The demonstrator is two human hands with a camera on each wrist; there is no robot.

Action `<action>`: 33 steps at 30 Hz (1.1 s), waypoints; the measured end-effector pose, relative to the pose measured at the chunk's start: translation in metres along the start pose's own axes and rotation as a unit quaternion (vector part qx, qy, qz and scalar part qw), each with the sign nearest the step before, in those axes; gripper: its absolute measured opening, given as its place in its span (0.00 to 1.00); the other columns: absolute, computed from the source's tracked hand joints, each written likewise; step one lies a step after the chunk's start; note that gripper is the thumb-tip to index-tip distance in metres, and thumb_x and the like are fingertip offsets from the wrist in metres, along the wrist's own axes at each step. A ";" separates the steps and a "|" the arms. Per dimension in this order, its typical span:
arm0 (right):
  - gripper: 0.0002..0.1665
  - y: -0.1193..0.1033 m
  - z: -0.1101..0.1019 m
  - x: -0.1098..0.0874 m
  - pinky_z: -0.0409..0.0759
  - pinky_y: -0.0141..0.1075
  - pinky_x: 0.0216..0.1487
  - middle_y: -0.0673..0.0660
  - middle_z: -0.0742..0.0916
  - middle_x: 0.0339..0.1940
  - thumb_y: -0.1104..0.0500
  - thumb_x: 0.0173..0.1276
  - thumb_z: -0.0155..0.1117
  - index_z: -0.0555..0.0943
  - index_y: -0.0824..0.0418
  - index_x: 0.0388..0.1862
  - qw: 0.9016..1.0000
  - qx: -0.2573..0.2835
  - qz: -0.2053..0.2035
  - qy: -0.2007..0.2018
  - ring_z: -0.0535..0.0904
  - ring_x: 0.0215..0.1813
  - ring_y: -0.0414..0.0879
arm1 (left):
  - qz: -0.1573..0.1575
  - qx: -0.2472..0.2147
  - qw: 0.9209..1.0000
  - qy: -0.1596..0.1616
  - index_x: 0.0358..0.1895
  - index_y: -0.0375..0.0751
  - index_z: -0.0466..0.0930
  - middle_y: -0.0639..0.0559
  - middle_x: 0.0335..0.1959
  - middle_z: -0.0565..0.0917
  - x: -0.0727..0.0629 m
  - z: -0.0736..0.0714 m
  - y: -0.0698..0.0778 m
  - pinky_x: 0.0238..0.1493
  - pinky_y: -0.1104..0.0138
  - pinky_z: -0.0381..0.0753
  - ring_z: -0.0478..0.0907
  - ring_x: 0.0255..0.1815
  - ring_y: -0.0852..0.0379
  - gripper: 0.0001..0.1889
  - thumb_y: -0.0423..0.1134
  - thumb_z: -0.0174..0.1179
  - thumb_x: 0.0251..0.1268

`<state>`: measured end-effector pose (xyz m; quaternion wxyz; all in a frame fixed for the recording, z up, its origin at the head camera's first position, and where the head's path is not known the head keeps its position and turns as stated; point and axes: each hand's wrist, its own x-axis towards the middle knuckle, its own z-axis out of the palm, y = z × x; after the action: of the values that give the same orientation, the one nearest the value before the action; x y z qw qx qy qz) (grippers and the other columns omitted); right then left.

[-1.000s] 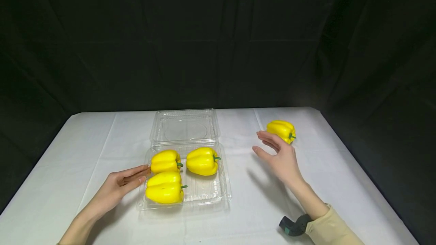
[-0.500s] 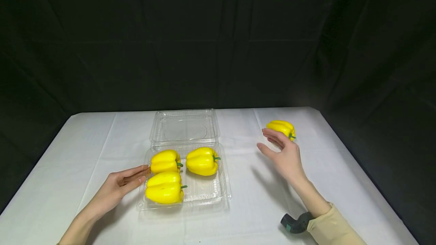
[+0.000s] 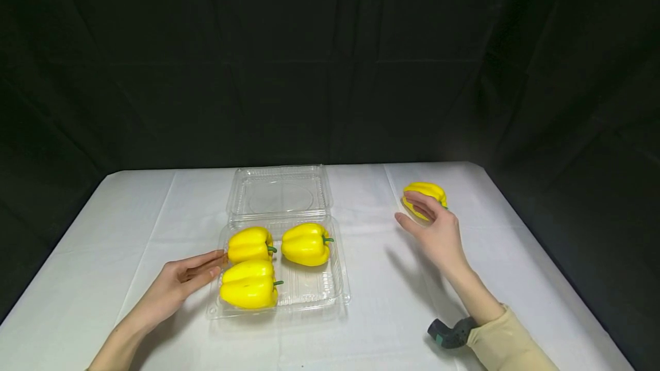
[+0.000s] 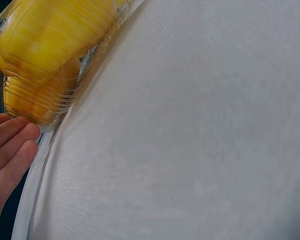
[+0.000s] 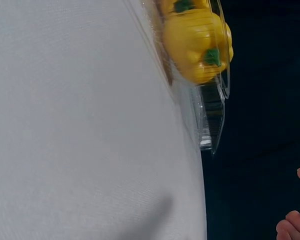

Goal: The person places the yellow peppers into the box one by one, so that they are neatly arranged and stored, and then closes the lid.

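Observation:
Two yellow bell peppers fill the left side of a clear plastic clamshell container, one behind the other. A third yellow bell pepper lies in its right half. My left hand is at the container's left side, and in the left wrist view its extended fingers touch the clear wall. A lone yellow bell pepper lies on the cloth at the back right. Over its near side my right hand hovers, thumb and fingers spread apart with nothing between them. That hand partly covers the pepper in the head view.
The container's lid is folded back flat behind it. A white cloth covers the table, and black curtains hang behind and beside it. A dark curved device sits at the right wrist by the beige sleeve.
My right hand has drifted a little to the right and back, so it now overlaps more of the lone pepper. The left hand, the container and all the peppers have stayed put.

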<state>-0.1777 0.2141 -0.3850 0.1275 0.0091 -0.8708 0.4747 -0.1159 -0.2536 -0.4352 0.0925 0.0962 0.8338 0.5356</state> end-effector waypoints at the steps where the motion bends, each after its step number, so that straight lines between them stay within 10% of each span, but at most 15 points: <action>1: 0.29 0.000 -0.001 0.001 0.73 0.20 0.59 0.58 0.84 0.62 0.55 0.64 0.74 0.79 0.58 0.64 1.000 0.002 0.000 0.001 0.79 0.64 0.51 | 0.001 0.000 1.000 0.000 0.68 0.36 0.74 0.46 0.62 0.82 0.000 0.000 0.000 0.55 0.78 0.73 0.79 0.56 0.70 0.26 0.46 0.59 0.73; 33: 0.33 0.017 -0.018 0.016 0.70 0.45 0.71 0.60 0.80 0.66 0.61 0.63 0.73 0.75 0.62 0.68 0.997 0.006 0.027 0.070 0.75 0.68 0.55 | 0.002 0.005 1.000 0.001 0.68 0.38 0.74 0.46 0.63 0.81 0.000 0.000 0.000 0.56 0.78 0.72 0.78 0.57 0.70 0.25 0.47 0.58 0.74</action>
<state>-0.1917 0.2404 -0.3862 0.1755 -0.0468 -0.8568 0.4827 -0.1156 -0.2537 -0.4356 0.0904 0.0977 0.8366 0.5315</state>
